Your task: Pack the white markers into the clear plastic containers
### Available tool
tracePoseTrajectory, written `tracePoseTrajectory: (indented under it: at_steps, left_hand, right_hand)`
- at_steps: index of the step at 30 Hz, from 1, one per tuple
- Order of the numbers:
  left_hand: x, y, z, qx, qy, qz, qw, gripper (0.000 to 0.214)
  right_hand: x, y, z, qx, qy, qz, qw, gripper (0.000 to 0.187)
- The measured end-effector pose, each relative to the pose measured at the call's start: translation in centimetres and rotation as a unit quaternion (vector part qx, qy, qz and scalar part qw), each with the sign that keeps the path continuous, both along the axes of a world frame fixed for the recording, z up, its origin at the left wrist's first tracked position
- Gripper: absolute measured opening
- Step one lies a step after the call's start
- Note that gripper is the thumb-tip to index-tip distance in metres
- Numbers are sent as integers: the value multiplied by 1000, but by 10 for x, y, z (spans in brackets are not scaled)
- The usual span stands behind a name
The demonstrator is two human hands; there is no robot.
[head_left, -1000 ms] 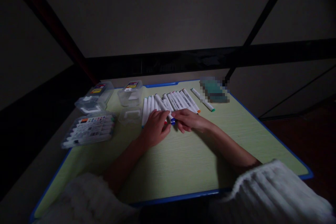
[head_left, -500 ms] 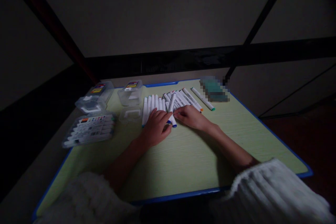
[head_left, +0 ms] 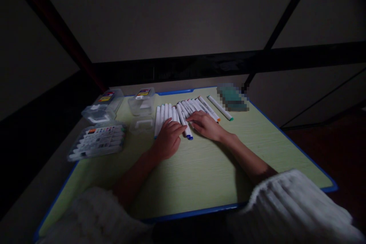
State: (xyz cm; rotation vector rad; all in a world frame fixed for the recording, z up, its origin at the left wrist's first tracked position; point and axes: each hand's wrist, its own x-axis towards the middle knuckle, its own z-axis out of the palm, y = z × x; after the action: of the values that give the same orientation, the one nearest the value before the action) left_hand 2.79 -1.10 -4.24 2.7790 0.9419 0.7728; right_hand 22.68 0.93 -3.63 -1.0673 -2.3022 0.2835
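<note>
Many white markers lie in a row on the pale green table [head_left: 211, 175]. A blue-tipped marker [head_left: 183, 118] slants between my two hands, beside another blue tip. My left hand [head_left: 169, 141] rests over the lower ends of the left markers [head_left: 162, 116], its index finger reaching to the blue-tipped marker's side. From the other side my right hand [head_left: 207, 126] lies over the right-hand markers [head_left: 204, 106], fingers stretched out and tips at the same marker. Neither hand is closed around anything; my left thumb is partly hidden.
A green-tipped marker [head_left: 220, 108] lies apart on the right, near a pixelated green object [head_left: 233, 97]. Leftward are a clear case of markers [head_left: 98, 141], a clear plastic box [head_left: 104, 105] and a smaller open box [head_left: 142, 103]. A blue edge [head_left: 303, 156] borders the table.
The blue-tipped marker that crossed over the others, leaning right, now slants left alongside them. My right fingers have spread over the markers; my left hand has shifted slightly.
</note>
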Motion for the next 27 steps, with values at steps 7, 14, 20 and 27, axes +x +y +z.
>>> tracePoseTrajectory:
  at_steps: [7,14,20,27]
  left_hand:
    - [-1,1,1,11,-26,61,998,45]
    - [1,2,-4,-20,3,137,990,51]
    - [4,1,-4,-17,38,148,988,41]
    - [5,1,-5,-3,48,146,988,38]
  right_hand:
    - [1,2,-4,15,-15,39,999,34]
    - [2,-3,0,-14,-127,48,991,40]
    - [-3,-4,2,-16,-166,8,986,44]
    - [-9,-4,2,-10,-199,-42,979,48]
